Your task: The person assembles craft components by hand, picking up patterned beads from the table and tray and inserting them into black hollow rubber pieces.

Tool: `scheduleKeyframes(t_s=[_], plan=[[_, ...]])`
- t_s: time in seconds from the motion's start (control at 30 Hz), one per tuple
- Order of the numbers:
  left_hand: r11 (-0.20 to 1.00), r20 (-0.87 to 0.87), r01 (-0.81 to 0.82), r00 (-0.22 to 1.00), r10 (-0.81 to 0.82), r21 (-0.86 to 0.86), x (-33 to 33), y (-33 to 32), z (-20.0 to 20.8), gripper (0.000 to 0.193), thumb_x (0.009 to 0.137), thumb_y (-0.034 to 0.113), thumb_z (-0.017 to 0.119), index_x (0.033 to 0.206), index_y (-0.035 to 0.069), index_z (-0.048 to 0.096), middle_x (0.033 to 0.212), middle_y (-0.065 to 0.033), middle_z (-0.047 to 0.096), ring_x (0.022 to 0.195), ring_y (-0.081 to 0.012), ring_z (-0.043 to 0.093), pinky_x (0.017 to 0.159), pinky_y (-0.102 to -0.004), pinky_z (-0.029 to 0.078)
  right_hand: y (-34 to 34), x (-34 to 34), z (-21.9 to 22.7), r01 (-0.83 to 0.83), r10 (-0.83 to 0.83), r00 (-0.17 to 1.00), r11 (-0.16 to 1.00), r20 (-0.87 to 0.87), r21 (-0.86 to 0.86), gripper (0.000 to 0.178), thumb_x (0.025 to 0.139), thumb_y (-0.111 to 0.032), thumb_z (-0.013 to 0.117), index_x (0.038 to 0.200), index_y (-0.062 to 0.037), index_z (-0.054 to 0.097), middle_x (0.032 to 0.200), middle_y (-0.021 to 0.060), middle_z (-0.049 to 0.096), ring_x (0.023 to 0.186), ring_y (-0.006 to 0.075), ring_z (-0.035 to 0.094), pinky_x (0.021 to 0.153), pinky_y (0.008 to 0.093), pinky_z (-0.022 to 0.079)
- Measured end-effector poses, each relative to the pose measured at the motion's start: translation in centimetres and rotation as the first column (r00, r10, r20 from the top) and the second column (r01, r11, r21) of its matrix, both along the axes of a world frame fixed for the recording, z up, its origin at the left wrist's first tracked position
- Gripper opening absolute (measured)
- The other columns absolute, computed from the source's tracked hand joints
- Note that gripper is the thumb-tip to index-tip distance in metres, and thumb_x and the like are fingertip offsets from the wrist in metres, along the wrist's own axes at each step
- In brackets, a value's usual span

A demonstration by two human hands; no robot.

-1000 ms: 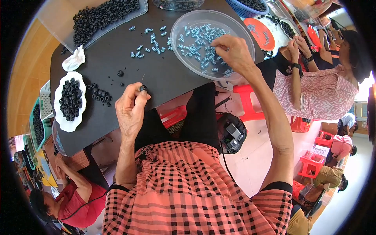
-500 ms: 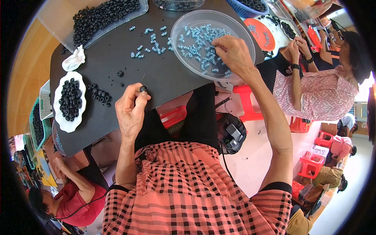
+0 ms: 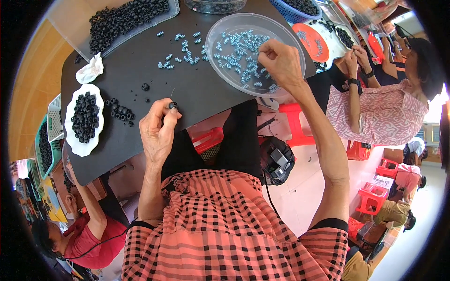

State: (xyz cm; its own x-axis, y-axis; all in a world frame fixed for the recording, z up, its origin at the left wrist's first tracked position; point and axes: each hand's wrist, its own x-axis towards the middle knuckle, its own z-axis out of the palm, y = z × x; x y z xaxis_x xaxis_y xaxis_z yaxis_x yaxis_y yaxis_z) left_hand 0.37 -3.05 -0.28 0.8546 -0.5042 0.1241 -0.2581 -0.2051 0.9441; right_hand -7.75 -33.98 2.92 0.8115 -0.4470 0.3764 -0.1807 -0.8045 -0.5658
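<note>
Between the thumb and forefinger of my left hand [image 3: 158, 127], near the table's front edge, is a small round black bead-like part [image 3: 173, 105]. A thin hair-like strand sticks up beside it. My right hand [image 3: 282, 63] hangs over a round clear plastic tray [image 3: 216, 80] at the right, its fingertips pinched together; anything between them is too hidden to make out. Many small blue-and-silver spiral pieces [image 3: 243, 44], like tiny springs, lie in the tray. More spiral pieces [image 3: 185, 52] are scattered on the dark table left of it.
A scalloped white dish [image 3: 83, 149] heaped with black parts [image 3: 86, 119] stands at the left, loose black parts [image 3: 121, 111] beside it. Behind it are a crumpled white cloth [image 3: 90, 70] and a clear bin [image 3: 154, 29] of black parts. Co-workers sit left [image 3: 101, 241] and right [image 3: 375, 112].
My right hand has lifted slightly off the spiral pieces and shifted a little right. My left hand keeps its place. The co-worker at left has stretched an arm toward the table.
</note>
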Motion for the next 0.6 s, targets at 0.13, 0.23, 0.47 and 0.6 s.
scheduleKeyframes(t_s=[0.13,0.23,0.47,0.6], plan=[[1.0,0.01,0.006,1.0,-0.006,-0.03,0.1,0.03,-0.21,0.016,0.091,0.012,0.056,0.101,0.002,0.064,0.077,0.0001,0.064,0.07,-0.0032,0.05,0.062,-0.02,0.037,0.01,-0.02,0.1,0.035,-0.035,0.998,0.999,0.051,-0.006,0.013,0.076,-0.014,0.065,0.081,-0.0023,0.068,0.071,0.0131,0.068,0.066,0.0257,0.067,0.064,0.0346,0.052],[1.0,-0.001,0.003,1.0,-0.003,-0.004,0.09,0.07,-0.11,0.016,0.091,0.011,0.056,0.102,0.001,0.064,0.077,-0.0002,0.064,0.071,-0.0034,0.052,0.063,-0.0198,0.037,0.04,-0.07,0.1,-0.016,0.014,0.998,0.999,0.059,0.029,0.014,0.077,-0.015,0.065,0.082,-0.0018,0.068,0.07,0.0125,0.068,0.064,0.0253,0.066,0.063,0.0342,0.052],[0.999,0.008,0.005,1.0,-0.004,-0.047,0.16,0.09,-0.62,0.016,0.091,0.011,0.056,0.102,0.001,0.064,0.077,-0.0004,0.064,0.071,-0.0034,0.052,0.063,-0.0199,0.038,0.54,-0.07,0.16,0.063,-0.063,0.998,0.998,0.01,0.012,0.015,0.079,-0.014,0.062,0.086,-0.0021,0.07,0.069,0.0146,0.066,0.063,0.0266,0.066,0.064,0.035,0.051],[1.0,0.026,0.009,1.0,-0.009,-0.01,0.06,0.07,-0.1,0.016,0.091,0.01,0.056,0.102,0.001,0.064,0.076,-0.0005,0.063,0.071,-0.0034,0.052,0.063,-0.0199,0.038,0.14,0.11,-0.4,0.028,-0.026,0.997,0.999,0.067,-0.036,0.016,0.08,-0.011,0.06,0.089,-0.0036,0.07,0.076,0.0162,0.067,0.067,0.0277,0.066,0.067,0.0362,0.052]])
